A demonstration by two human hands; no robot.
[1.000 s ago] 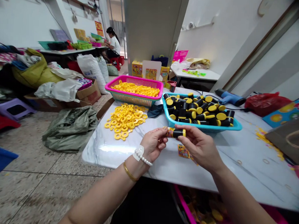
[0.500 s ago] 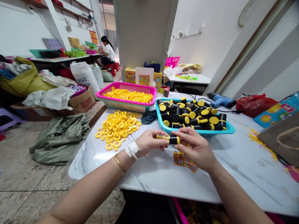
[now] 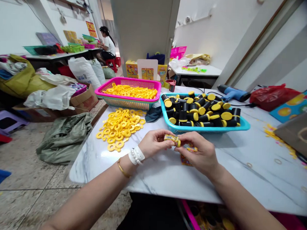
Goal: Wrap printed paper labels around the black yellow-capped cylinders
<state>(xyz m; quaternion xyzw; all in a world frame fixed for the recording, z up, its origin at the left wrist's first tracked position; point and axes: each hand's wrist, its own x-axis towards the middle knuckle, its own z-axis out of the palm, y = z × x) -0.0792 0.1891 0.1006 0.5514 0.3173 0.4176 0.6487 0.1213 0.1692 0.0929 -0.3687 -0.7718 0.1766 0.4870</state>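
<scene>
Between my hands lies a small cylinder (image 3: 171,138) with a colourful label around it and a yellow cap at its right end. The fingers of my left hand (image 3: 156,142) grip its left part. My right hand (image 3: 199,151) pinches the capped end. Partly hidden under my right hand are printed labels (image 3: 185,160) on the table. Behind my hands stands a blue basket (image 3: 206,130) heaped with black cylinders with yellow caps (image 3: 194,111). A pile of yellow rings (image 3: 121,127) lies on the table to the left.
A pink basket (image 3: 129,80) of yellow pieces stands behind the pile, beside a dark cloth (image 3: 153,114). A blue heat gun (image 3: 233,93), red bag (image 3: 273,96) and paper bag (image 3: 299,131) are at the right. A person (image 3: 107,45) sits far back.
The label now covers the cylinder's black side, which showed before. My right hand has closed in around the capped end. The view has shifted slightly.
</scene>
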